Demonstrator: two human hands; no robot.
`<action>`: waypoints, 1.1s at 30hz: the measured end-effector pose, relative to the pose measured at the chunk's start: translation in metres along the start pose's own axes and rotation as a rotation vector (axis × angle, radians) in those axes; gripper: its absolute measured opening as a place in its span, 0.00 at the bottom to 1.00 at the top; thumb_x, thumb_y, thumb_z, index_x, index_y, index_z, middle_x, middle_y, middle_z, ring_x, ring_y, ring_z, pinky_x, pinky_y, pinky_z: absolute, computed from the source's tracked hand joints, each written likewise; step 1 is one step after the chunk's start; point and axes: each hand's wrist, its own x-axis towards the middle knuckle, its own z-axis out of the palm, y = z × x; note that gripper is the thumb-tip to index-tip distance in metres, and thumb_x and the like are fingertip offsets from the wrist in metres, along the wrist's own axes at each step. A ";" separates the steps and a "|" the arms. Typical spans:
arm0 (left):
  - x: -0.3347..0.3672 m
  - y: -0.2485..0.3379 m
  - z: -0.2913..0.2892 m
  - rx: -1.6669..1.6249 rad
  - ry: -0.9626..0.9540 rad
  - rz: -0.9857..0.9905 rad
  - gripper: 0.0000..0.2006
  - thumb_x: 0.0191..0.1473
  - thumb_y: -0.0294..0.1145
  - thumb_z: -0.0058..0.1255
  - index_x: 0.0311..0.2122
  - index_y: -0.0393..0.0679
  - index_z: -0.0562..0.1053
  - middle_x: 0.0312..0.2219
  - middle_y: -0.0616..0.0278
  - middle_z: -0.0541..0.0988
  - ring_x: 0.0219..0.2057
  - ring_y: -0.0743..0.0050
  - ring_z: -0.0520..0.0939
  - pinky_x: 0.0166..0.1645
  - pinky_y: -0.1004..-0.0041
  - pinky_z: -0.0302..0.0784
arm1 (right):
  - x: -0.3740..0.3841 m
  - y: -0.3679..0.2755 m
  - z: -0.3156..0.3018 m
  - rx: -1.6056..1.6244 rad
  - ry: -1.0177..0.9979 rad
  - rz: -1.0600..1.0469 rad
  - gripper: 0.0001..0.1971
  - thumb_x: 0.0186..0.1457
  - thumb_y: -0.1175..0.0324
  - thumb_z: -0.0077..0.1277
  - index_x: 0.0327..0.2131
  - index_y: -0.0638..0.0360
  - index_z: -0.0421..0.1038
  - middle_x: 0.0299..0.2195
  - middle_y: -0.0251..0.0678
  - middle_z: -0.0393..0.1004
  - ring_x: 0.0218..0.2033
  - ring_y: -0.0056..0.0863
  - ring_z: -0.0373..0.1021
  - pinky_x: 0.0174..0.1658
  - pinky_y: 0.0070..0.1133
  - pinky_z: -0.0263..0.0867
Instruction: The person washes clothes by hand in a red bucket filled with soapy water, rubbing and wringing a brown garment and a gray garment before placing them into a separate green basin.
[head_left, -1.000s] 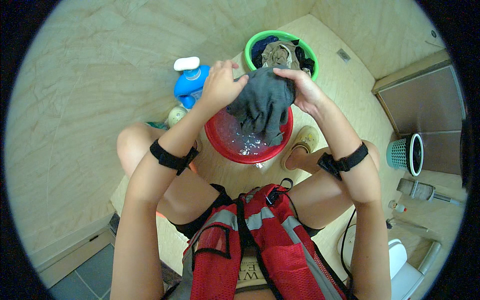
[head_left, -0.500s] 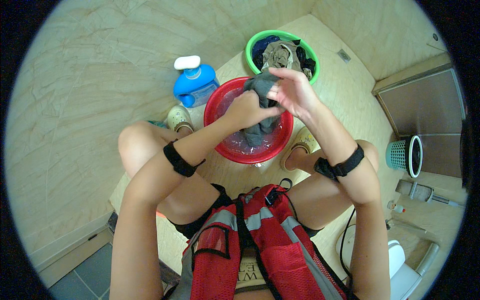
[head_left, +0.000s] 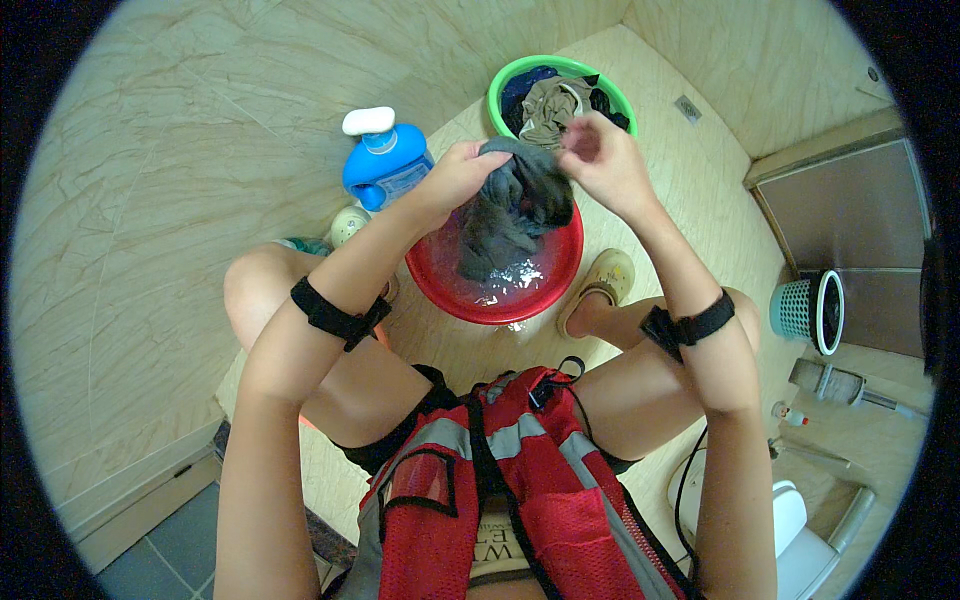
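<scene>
A wet dark grey garment [head_left: 507, 222] hangs bunched over the red basin [head_left: 500, 312], its lower part down at the soapy water. My left hand [head_left: 462, 180] is closed on its upper left edge, the thumb lying over the fabric. At the upper right edge, my right hand [head_left: 606, 168] has its fingers curled and seems to pinch the cloth; those fingers are a little blurred. The garment's top edge stretches between the two hands. What kind of garment it is, I cannot make out.
Behind the basin stands a green tub [head_left: 497, 98] of clothes. A blue detergent jug [head_left: 400, 160] with a white soap bar [head_left: 368, 121] on top is by the left wall. My feet in pale clogs [head_left: 608, 278] flank the basin. A perforated bin [head_left: 792, 309] stands right.
My left hand has moved left and up, and the garment is lifted and spread wider between my hands. My right hand has shifted slightly up, its fingers more curled.
</scene>
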 end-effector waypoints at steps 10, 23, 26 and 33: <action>-0.013 0.025 -0.007 0.054 -0.243 -0.013 0.17 0.55 0.42 0.42 0.36 0.37 0.73 0.30 0.62 0.78 0.30 0.80 0.77 0.37 0.80 0.71 | 0.005 0.005 0.018 0.647 -0.287 0.114 0.11 0.57 0.63 0.42 0.33 0.59 0.70 0.31 0.24 0.70 0.34 0.11 0.63 0.38 0.14 0.60; 0.004 0.005 0.045 -0.443 0.108 -0.128 0.16 0.57 0.43 0.32 0.32 0.44 0.71 0.24 0.63 0.75 0.25 0.70 0.76 0.33 0.71 0.72 | 0.023 -0.045 0.053 -0.265 0.495 -0.060 0.19 0.52 0.60 0.44 0.14 0.59 0.72 0.14 0.50 0.68 0.17 0.47 0.68 0.24 0.36 0.65; 0.018 -0.015 -0.001 -0.474 -0.133 0.107 0.16 0.57 0.41 0.32 0.32 0.43 0.71 0.25 0.61 0.76 0.25 0.70 0.77 0.33 0.70 0.73 | -0.001 -0.071 0.077 -0.324 0.432 -0.313 0.23 0.55 0.56 0.39 0.16 0.63 0.69 0.14 0.50 0.66 0.17 0.46 0.67 0.21 0.34 0.61; -0.005 0.008 0.028 -0.308 0.107 -0.108 0.18 0.55 0.45 0.38 0.35 0.40 0.72 0.27 0.58 0.77 0.26 0.70 0.78 0.34 0.71 0.73 | 0.028 -0.011 0.034 0.215 0.099 0.197 0.19 0.55 0.60 0.42 0.16 0.60 0.71 0.15 0.38 0.71 0.18 0.27 0.69 0.25 0.23 0.63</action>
